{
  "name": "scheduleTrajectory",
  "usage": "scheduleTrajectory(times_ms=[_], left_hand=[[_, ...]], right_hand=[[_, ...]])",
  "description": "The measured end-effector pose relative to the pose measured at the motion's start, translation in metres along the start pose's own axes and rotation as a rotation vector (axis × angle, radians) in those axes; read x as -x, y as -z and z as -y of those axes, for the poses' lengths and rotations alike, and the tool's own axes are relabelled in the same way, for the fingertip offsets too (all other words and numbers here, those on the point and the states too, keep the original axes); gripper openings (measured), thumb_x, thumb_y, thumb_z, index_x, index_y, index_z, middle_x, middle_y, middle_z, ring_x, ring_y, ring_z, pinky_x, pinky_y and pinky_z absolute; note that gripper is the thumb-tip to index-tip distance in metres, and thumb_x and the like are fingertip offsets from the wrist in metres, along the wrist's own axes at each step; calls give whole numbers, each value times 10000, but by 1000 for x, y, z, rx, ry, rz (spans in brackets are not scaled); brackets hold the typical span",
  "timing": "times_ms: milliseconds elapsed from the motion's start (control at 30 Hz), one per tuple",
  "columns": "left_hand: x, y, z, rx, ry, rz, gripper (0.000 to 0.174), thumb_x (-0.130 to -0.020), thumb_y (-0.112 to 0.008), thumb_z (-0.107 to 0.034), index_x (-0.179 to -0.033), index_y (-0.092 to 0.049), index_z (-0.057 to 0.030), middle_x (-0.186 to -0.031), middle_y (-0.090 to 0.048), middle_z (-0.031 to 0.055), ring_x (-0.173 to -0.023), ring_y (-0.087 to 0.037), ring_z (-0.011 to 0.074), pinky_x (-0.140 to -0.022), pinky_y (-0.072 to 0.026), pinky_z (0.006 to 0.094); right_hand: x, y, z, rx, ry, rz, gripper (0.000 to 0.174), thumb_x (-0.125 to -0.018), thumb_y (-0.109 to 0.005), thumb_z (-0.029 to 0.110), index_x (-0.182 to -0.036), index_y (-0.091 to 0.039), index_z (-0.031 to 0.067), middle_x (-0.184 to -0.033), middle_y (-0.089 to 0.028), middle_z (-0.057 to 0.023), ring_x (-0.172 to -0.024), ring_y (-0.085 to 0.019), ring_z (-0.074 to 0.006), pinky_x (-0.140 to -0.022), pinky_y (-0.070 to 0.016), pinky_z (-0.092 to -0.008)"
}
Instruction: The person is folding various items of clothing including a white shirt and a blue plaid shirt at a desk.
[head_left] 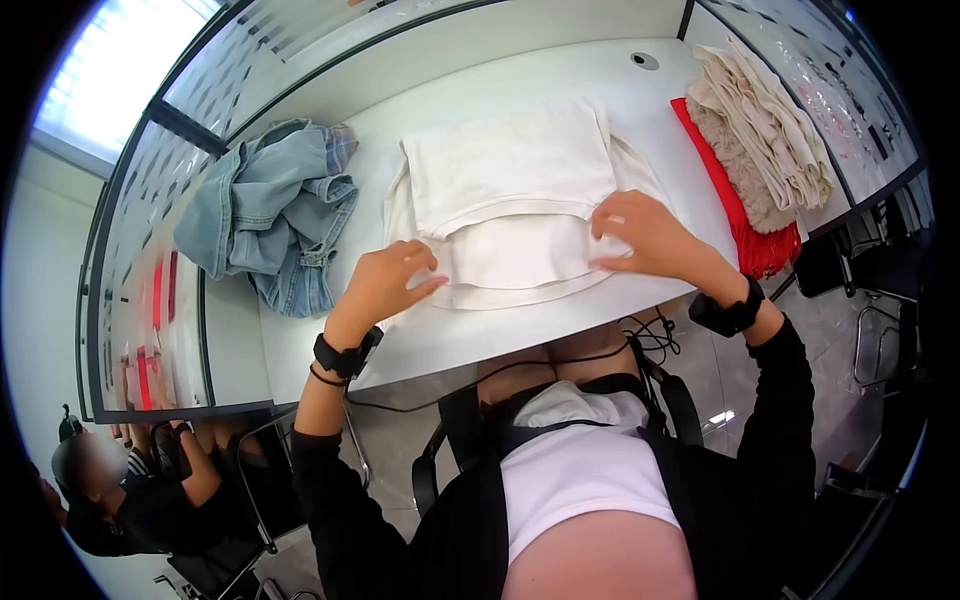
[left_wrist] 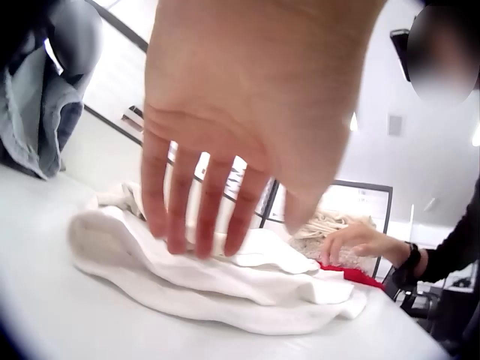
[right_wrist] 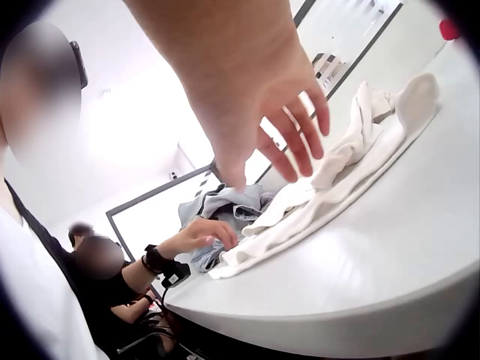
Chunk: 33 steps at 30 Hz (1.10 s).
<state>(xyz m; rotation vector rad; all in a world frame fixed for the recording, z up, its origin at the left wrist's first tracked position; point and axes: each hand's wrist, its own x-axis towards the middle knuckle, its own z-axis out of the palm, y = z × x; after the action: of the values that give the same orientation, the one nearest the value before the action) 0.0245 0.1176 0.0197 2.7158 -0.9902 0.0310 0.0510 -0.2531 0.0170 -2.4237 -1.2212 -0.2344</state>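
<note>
A white garment lies on the white table in front of me, its upper part folded down over the lower layer. My left hand hovers at its near left edge; in the left wrist view the fingers of the left hand are spread and straight, overlapping the cloth layers. Across from it, my right hand is over the right edge. The right wrist view shows the right hand with loosely extended fingers above the bunched fabric. Neither hand grips the cloth.
Crumpled blue denim sits to the left. At the right stands a pile of cream cloth on red fabric. Low partitions border the table. A black cable hangs below its front edge. Another person sits at lower left.
</note>
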Motion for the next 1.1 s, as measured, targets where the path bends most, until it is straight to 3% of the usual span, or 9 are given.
scheduleTrajectory(times_ms=[100, 167, 200, 300, 400, 500, 700, 900, 1100], left_hand=[[-6, -6, 8, 290, 304, -201, 227, -810, -626, -174, -1014, -577, -88, -941, -583, 90, -777, -600, 202, -675, -489, 296], [-12, -4, 15, 458, 453, -129, 265, -834, -594, -159, -1089, -563, -94, -964, -577, 94, -799, -588, 177, -711, -480, 278], [-16, -3, 18, 541, 525, -93, 287, -847, -578, -151, -1127, -556, -97, -975, -574, 96, -810, -582, 165, -729, -476, 269], [-26, -6, 28, 868, 625, -39, 287, -864, -534, -121, -1148, -559, -89, -983, -564, 53, -856, -547, 131, -768, -456, 244], [-33, -10, 41, 945, 560, 42, 272, -872, -517, -108, -1133, -570, -52, -1001, -555, 27, -886, -515, 104, -784, -443, 232], [-39, -18, 49, 988, 596, 32, 254, -878, -507, -107, -1106, -580, -22, -983, -549, 19, -888, -506, 91, -782, -440, 230], [-47, -17, 33, 1135, 737, -146, 207, -868, -549, -135, -1048, -579, -37, -920, -536, -5, -854, -504, 74, -771, -436, 227], [-44, 4, 24, 1122, 633, -255, 185, -846, -590, -124, -1012, -564, -47, -960, -531, -11, -825, -505, 55, -725, -429, 204], [-20, 35, -7, 1106, 573, -321, 162, -824, -612, -85, -975, -565, -49, -947, -545, 2, -758, -510, 46, -676, -402, 171]], right_hand=[[-1, -3, -14, -178, -384, -81, 203, -775, -651, 182, -928, -563, 80, -921, -556, -85, -828, -554, -230, -746, -466, -328], [-7, -7, -34, -316, -569, -111, 210, -790, -634, 169, -970, -568, 85, -934, -560, -88, -819, -562, -198, -730, -471, -305], [-7, -13, -47, -367, -584, -87, 236, -800, -617, 153, -1028, -571, 109, -937, -553, -65, -795, -554, -143, -715, -466, -263], [-19, -13, -52, -613, -802, -49, 254, -796, -620, 149, -1042, -578, 101, -887, -539, -27, -740, -523, -104, -668, -446, -233], [-25, -16, -65, -760, -768, 47, 228, -771, -626, 188, -980, -616, 95, -778, -533, -42, -706, -490, -106, -600, -414, -226], [-31, -17, -62, -788, -819, -54, 217, -744, -642, 166, -937, -625, 67, -728, -519, -16, -668, -456, -87, -568, -384, -223], [-37, -23, -63, -769, -820, -65, 192, -702, -673, 131, -875, -632, 58, -679, -508, -1, -586, -433, -87, -523, -357, -222], [-37, -20, -78, -785, -693, -138, 133, -764, -652, 129, -858, -577, 73, -697, -497, 34, -632, -432, -42, -545, -317, -188], [-28, 38, -21, -825, -707, -154, 145, -784, -640, 112, -881, -542, 66, -828, -519, 37, -745, -455, -35, -603, -350, -180]])
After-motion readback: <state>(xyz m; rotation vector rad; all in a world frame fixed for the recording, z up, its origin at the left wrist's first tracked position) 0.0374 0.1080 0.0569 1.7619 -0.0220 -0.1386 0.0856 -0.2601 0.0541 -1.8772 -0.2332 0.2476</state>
